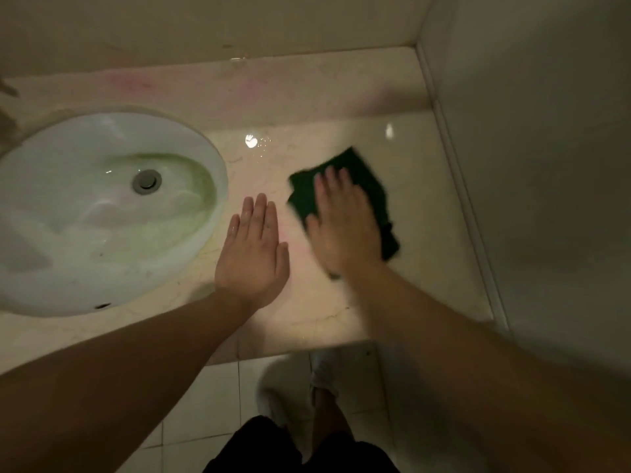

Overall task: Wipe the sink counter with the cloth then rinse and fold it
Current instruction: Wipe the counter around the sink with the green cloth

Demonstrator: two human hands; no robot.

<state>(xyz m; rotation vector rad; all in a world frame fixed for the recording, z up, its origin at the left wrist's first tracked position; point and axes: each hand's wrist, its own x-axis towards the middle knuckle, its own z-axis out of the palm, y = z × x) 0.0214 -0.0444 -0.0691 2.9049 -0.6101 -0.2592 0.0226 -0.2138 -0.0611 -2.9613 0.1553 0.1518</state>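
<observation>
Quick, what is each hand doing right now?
Left hand: open, flat, holding nothing, beside the sink.
Right hand: open, palm pressing the dark green cloth on the counter.

**Colours and patterns at the sink counter**

The cloth (355,186) is seen as a dark green, plain and unpatterned. The counter (341,302) is shown in pale cream stone, crossed by faint thin veins and marked by blurred pink patches towards the back. The sink (102,213) is white, with a yellow-green tinge spread over its bowl, and a grey drain (146,181) is set in it. The floor (211,404) is laid in off-white tiles with darker joints. Black clothing (273,448) is visible at the lower edge.
</observation>
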